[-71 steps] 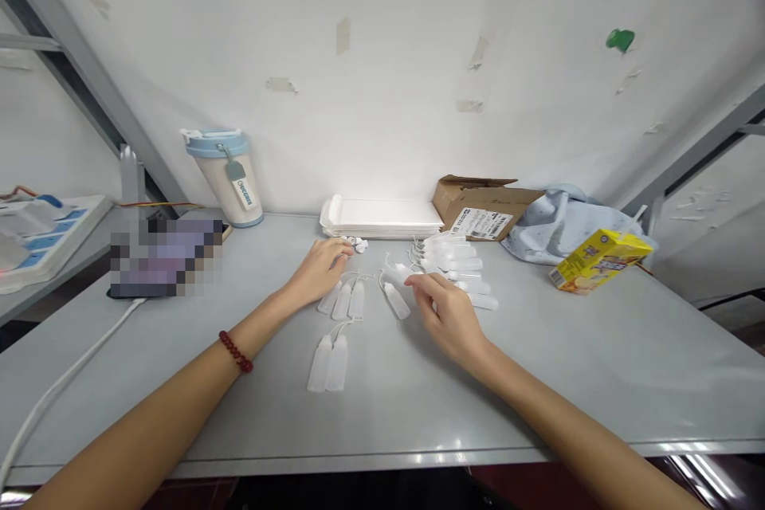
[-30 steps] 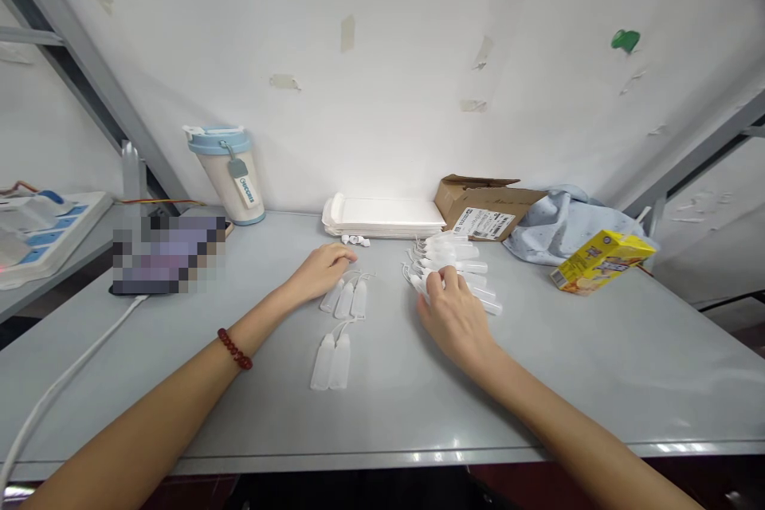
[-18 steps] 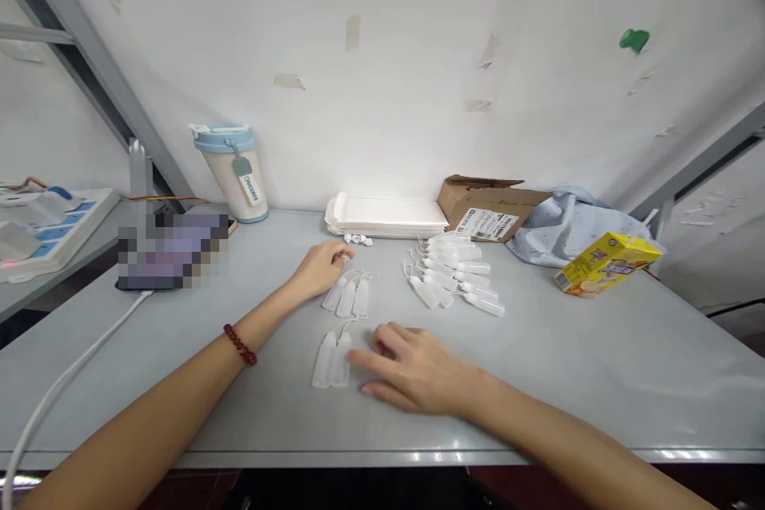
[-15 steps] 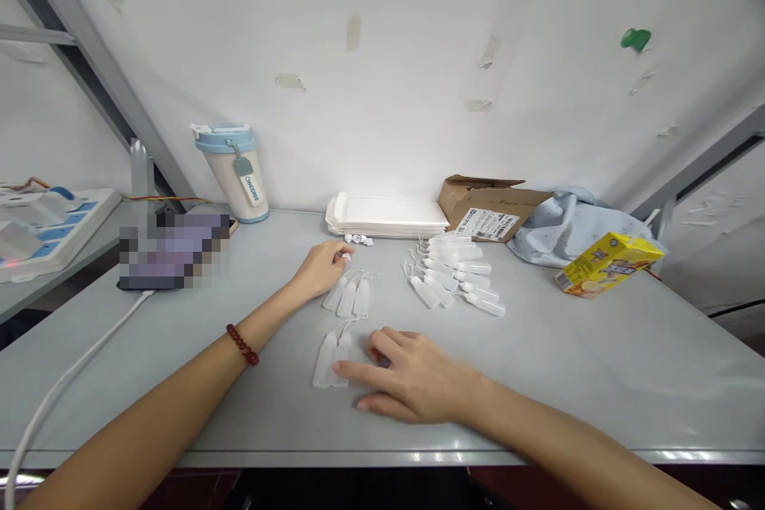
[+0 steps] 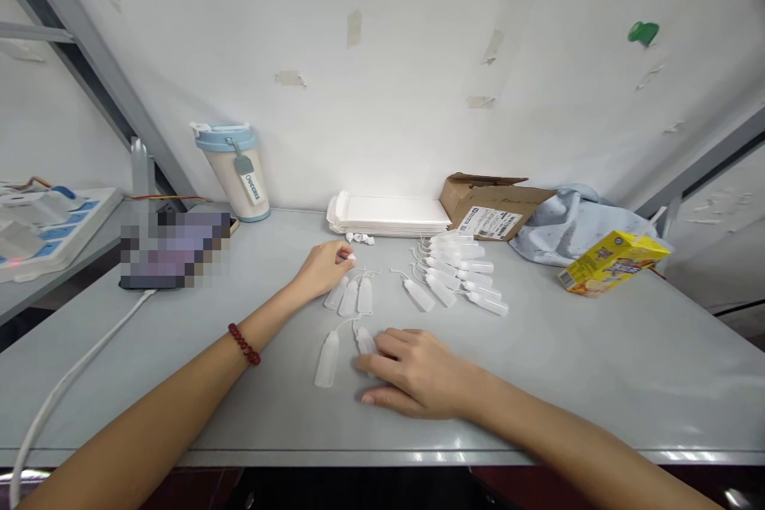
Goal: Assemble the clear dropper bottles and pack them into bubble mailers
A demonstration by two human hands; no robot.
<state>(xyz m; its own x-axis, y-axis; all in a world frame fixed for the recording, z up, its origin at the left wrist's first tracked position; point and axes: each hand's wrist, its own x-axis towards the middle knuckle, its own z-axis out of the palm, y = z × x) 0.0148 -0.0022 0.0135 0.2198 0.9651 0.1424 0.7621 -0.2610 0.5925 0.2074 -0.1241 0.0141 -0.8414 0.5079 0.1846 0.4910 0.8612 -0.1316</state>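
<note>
My left hand (image 5: 326, 267) rests on the table with its fingers pinched around a small white cap (image 5: 351, 260). Just below it lie three translucent squeeze bottles (image 5: 348, 299) with thin tails at their necks. My right hand (image 5: 412, 374) is curled over another small bottle (image 5: 365, 340), whose lower part is hidden under the fingers. To the left of that one lies a single bottle (image 5: 327, 358), touched by neither hand. Several more bottles (image 5: 457, 267) lie in a loose group on the right. Behind my left hand are several white caps (image 5: 360, 238).
Along the wall stand a stack of white flat boxes (image 5: 391, 215), an opened cardboard box (image 5: 499, 211) and a pale blue cloth (image 5: 555, 227). A yellow drink carton (image 5: 613, 263) is at right. A tumbler (image 5: 236, 175), a phone (image 5: 176, 249) and a white cable (image 5: 77, 370) are at left.
My right hand has drawn one bottle rightward, away from the bottle beside it. One bottle in the right group now lies slightly apart. My left hand has barely moved.
</note>
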